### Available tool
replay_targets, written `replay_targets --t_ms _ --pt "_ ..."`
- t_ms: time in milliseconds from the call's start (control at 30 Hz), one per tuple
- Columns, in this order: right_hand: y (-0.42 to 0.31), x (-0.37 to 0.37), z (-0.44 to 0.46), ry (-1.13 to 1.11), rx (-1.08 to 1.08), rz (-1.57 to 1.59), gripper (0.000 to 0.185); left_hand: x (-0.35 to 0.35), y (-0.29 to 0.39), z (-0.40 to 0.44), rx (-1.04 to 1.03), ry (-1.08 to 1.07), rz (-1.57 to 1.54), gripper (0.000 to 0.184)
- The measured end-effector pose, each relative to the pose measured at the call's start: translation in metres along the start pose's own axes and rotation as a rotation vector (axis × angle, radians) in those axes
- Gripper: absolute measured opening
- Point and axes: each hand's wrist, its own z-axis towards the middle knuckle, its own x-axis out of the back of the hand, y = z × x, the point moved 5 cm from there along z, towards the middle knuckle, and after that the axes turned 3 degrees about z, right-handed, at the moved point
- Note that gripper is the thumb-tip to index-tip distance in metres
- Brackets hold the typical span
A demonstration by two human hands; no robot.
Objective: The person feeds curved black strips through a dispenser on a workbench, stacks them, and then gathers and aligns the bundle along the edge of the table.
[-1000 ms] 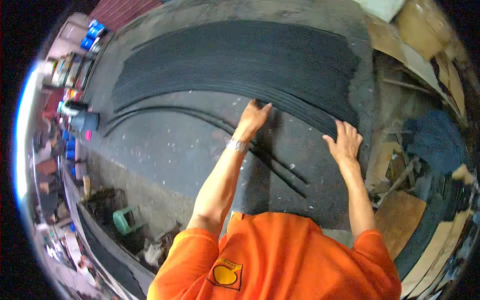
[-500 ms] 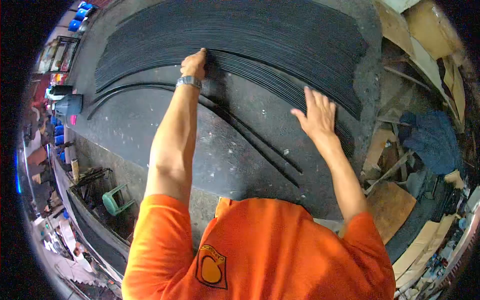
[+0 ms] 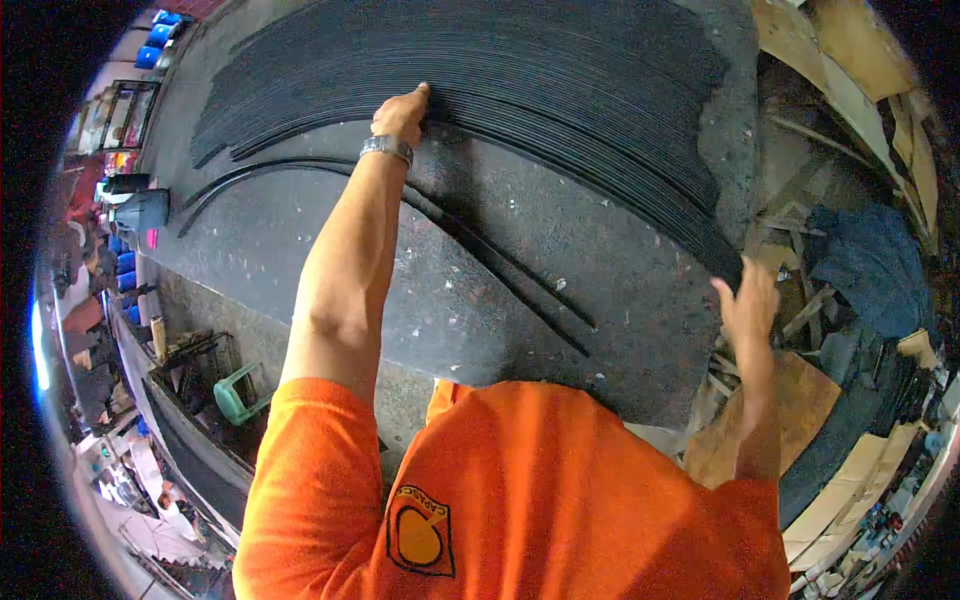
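A wide sheet of long thin black strips [image 3: 560,70], laid side by side in a curve, covers the far part of the dark table [image 3: 640,330]. My left hand [image 3: 402,112], with a metal watch at its wrist, is closed at the near edge of the strips; its fingertips are partly hidden. Off the table's right edge, close to the strips' right ends, my right hand [image 3: 748,300] is open with its thumb spread. Two loose black strips [image 3: 480,250] lie bent on the near side, passing beneath my left forearm.
To the left stand a dark bucket [image 3: 140,210] at the table edge and a green plastic stool [image 3: 243,392] on the floor. At the right are a dark blue cloth [image 3: 870,270], a wooden board [image 3: 800,400] and cardboard pieces [image 3: 850,490].
The near band of strips has shifted away from me and right, narrowing the gap to the rest. My left hand moved slightly forward and right; my right hand moved right and nearer, off the strips.
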Motion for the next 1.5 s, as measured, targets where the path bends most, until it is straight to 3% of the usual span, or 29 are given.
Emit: replay_targets --t_ms 100,200,267,300,400,600,700,833,933,1133,1233,1300,1500 --pt "0.060 -0.002 -0.062 -0.090 -0.185 -0.160 0.069 0.004 0.003 0.002 0.004 -0.038 -0.088 0.054" --pt "0.100 0.003 -0.117 -0.078 -0.221 -0.087 0.065 -0.002 0.010 -0.001 0.078 -0.130 -0.196 0.049" --pt "0.135 -0.016 -0.158 -0.016 -0.232 -0.215 0.066 -0.012 0.012 0.014 0.152 -0.218 -0.430 0.045" --pt "0.145 -0.024 -0.173 0.016 -0.236 -0.278 0.066 -0.006 0.042 -0.050 0.037 -0.268 -0.735 0.040" --pt "0.147 -0.032 -0.190 -0.061 -0.318 -0.326 0.070 -0.009 0.042 -0.049 0.143 -0.140 -0.437 0.042" --pt "0.121 -0.014 -0.187 -0.035 -0.300 -0.111 0.074 -0.004 0.051 -0.068 0.208 0.005 -0.153 0.095" --pt "0.153 -0.024 -0.209 -0.067 -0.454 0.008 0.080 -0.005 0.057 -0.089 0.269 0.100 -0.029 0.125" --pt "0.174 -0.023 -0.233 -0.141 -0.488 -0.095 0.080 -0.014 0.062 -0.118 0.363 0.242 0.129 0.165" --pt "0.170 -0.038 -0.255 -0.056 -0.436 -0.247 0.082 -0.024 0.060 -0.126 0.374 0.311 0.204 0.163" --pt "0.153 -0.024 -0.225 -0.279 -0.640 -0.107 0.074 -0.020 0.067 -0.111 0.367 0.246 0.132 0.142" --pt "0.146 -0.020 -0.218 -0.139 -0.627 -0.061 0.064 -0.026 0.008 -0.024 0.331 0.329 0.125 0.137" --pt "0.156 -0.033 -0.225 -0.129 -0.590 -0.149 0.070 -0.024 -0.022 0.013 0.394 0.303 0.127 0.136" --pt "0.138 -0.019 -0.200 -0.252 -0.712 -0.147 0.064 0.006 0.064 -0.069 0.308 0.112 0.231 0.085"
